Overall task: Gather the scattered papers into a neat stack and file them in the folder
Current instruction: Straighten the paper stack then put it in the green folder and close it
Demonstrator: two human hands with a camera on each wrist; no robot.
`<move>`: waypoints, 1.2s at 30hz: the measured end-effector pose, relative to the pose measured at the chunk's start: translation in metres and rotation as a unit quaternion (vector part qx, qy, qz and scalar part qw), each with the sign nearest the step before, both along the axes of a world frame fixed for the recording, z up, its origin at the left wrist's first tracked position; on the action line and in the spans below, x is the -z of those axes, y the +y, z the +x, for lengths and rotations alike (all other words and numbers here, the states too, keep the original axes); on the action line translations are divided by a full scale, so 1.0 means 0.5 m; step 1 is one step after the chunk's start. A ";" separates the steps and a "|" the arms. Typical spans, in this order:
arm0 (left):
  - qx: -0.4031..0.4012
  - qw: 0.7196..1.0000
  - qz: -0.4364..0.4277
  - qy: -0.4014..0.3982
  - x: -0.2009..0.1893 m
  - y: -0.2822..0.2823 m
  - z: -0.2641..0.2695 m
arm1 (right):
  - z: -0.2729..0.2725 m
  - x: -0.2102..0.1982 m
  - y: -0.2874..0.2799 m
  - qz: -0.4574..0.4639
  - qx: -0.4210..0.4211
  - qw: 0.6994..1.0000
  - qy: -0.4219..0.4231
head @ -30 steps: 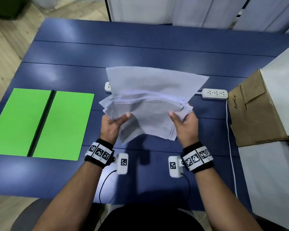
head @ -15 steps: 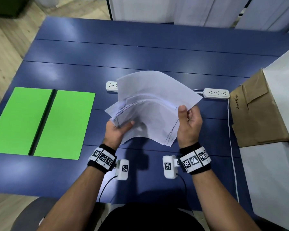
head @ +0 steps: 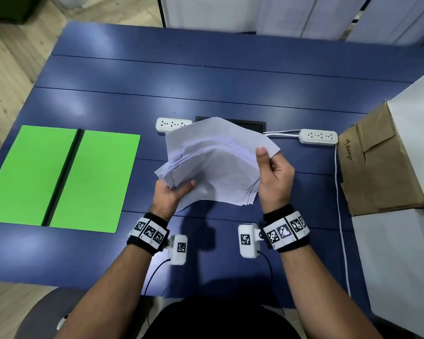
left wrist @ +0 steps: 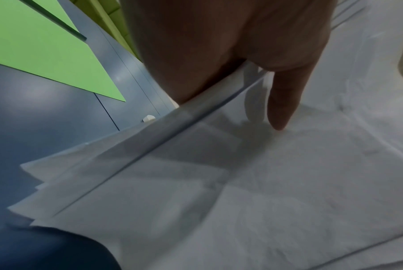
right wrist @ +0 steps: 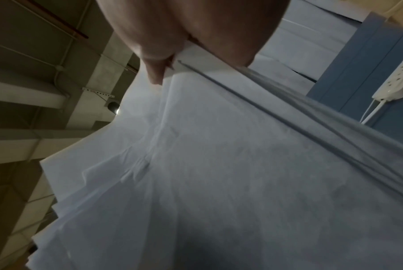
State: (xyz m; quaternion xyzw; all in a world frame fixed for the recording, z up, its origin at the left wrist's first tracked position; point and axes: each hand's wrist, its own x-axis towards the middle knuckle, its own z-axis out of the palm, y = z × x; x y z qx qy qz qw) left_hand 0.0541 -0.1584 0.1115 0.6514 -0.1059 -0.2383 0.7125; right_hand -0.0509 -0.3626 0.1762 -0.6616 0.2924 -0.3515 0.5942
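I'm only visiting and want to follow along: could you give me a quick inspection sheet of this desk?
Surface: blue table.
Job's things: papers, uneven bundle held above the table; green folder open flat, to the left.
Clutter: two power strips, brown box.
Hands: left hand and right hand both grip the papers.
Cables: white cord along the right side.
Surroundings: wooden floor, pale panels.

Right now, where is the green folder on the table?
In the head view, the green folder lies open and flat on the blue table, to the left of the left hand, apart from the papers.
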 end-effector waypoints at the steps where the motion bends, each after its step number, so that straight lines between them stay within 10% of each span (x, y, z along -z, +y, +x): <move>1: 0.002 1.000 0.001 0.005 0.000 0.000 -0.001 | 0.001 0.005 -0.001 -0.002 0.000 1.000 0.007; 36: 0.003 1.000 -0.013 -0.011 -0.002 0.005 0.016 | 0.045 -0.065 0.019 0.062 0.085 0.994 0.012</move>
